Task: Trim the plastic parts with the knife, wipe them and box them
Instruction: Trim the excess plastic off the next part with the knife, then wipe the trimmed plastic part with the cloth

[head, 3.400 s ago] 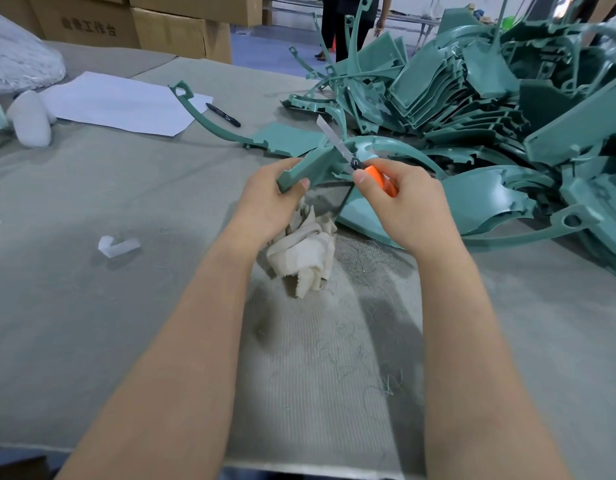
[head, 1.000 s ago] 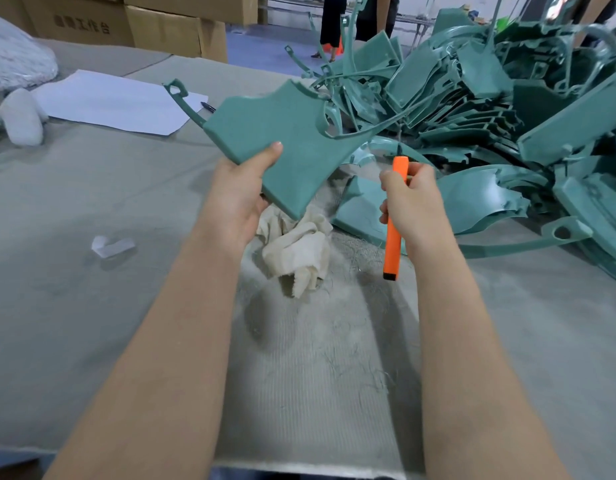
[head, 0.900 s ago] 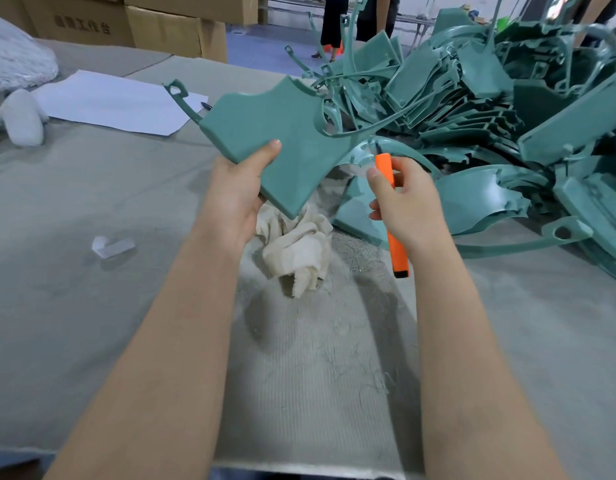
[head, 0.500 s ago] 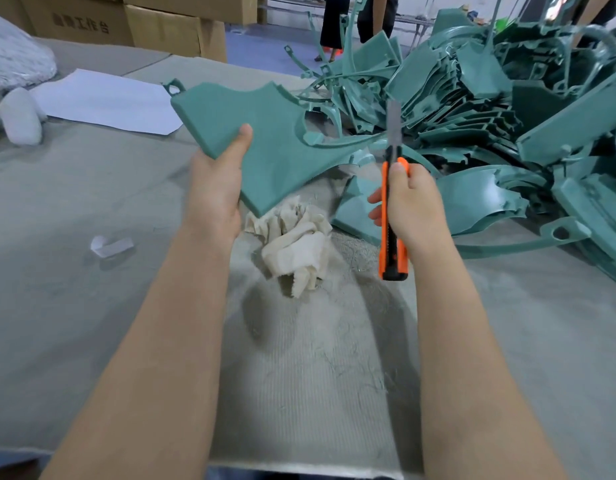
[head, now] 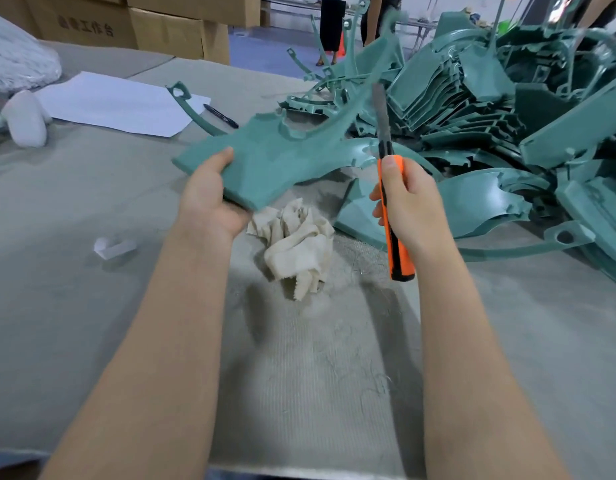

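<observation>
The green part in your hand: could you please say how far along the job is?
No boxed part shows. The left hand holds the green part; the right hand grips the knife, blade out. Wiping with the cloth, boxing and the pile remain.

A cardboard box bears partly blurred Chinese print ending "工作台".

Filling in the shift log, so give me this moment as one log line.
stage: trimming | left hand: holds green plastic part | right hand: grips orange knife, blade extended, pointing up | cloth: lying on table
</observation>
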